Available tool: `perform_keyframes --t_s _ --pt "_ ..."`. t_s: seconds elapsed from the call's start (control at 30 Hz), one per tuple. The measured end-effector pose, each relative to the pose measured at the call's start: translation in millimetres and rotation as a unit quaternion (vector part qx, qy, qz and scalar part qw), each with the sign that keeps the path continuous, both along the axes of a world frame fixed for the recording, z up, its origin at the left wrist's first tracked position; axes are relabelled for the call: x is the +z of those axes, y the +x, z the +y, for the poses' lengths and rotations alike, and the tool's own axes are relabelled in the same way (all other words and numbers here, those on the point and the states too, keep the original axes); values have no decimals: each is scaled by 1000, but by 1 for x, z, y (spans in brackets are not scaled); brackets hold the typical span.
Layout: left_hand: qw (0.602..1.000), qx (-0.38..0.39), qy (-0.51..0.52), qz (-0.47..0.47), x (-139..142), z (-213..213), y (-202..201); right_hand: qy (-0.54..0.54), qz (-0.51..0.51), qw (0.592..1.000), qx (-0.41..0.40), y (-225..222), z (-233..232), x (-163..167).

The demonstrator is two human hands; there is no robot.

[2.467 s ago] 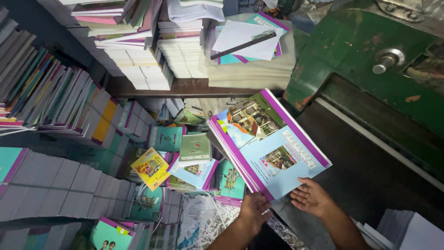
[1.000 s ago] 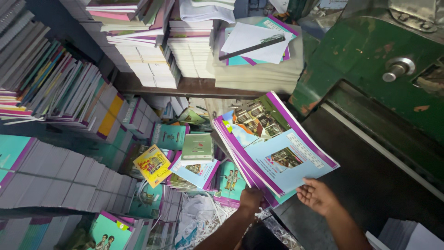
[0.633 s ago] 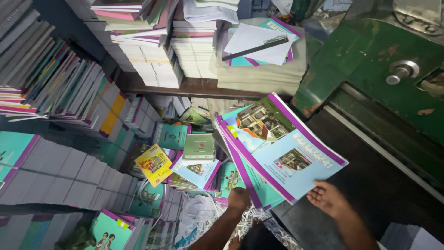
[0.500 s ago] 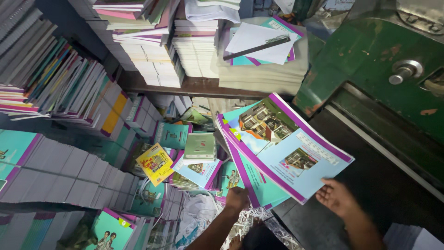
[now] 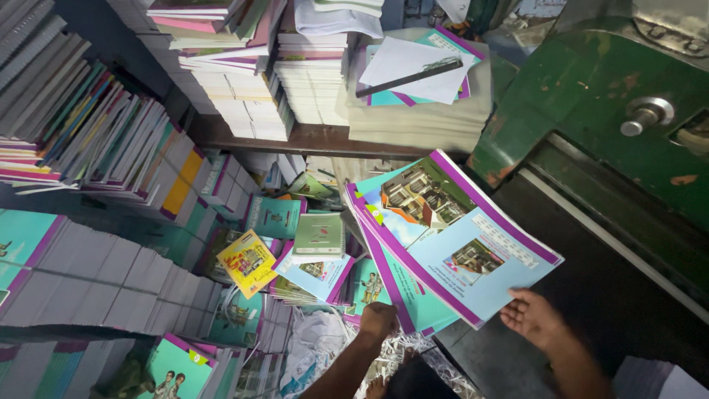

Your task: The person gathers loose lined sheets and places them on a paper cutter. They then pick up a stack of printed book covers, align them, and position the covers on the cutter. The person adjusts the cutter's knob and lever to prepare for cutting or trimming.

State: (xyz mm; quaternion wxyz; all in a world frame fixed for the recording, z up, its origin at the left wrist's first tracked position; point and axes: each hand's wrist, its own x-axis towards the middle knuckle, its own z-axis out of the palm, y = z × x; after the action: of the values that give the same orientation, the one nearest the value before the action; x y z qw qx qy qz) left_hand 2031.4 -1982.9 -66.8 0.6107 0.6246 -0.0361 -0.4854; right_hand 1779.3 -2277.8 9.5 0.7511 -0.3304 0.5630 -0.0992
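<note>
Both hands grip the fanned stack of booklets (image 5: 450,236), left hand (image 5: 378,321) under its near-left edge, right hand (image 5: 533,318) supporting the near-right corner to keep it level.

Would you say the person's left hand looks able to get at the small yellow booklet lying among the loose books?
Probably not at once. The left hand grips the lower edge of the stack of blue-and-purple books, so it is occupied. The yellow booklet lies uncovered to its left, with nothing between them.
</note>
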Motion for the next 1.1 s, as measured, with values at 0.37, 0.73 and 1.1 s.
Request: perform_keyframes --t_s 0.37,0.73,1.1 --pt "997 -23 72 29 28 -20 -28 23 -37 999 31 21 41 -36" --pt "998 -40 26 29 30 4 -4 -26 58 995 72 29 53 -48" --pt "992 120 5 -45 51 -23 73 -25 149 968 202 35 21 -40"
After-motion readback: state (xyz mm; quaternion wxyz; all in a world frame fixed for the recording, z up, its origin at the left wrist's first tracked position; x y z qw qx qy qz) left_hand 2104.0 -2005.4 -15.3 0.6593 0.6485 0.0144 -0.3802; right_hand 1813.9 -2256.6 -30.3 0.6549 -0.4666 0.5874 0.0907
